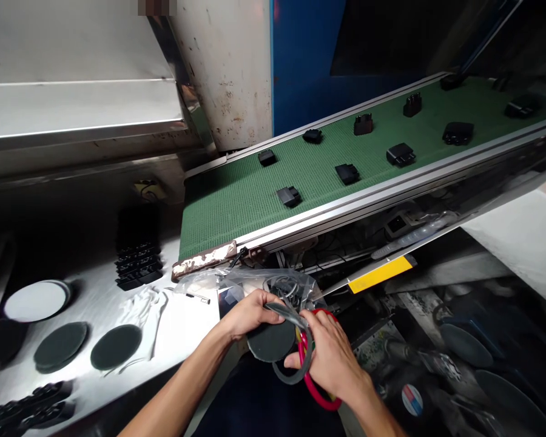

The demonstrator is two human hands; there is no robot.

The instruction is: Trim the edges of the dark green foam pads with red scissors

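Observation:
My left hand [257, 315] is closed on a dark grey round pad [270, 343], its thumb on top near the pad's upper edge. My right hand [330, 355] is closed around a pair of scissors with big red handles [321, 397]. A curved grey strip [295, 377], apparently cut from a pad's edge, loops between the two hands. The scissor blades are mostly hidden by the strip and fingers. Just beyond my hands lies a clear plastic bag [307, 288] with thin grey strips in it.
On the steel table [177, 340] at left are dark round pads [116, 347], a white disc [37, 300], a white glove [148, 312], a pen [198, 298] and rows of black parts [139, 266]. Black plastic pieces [289, 196] lie along a green conveyor belt [236, 200] ahead.

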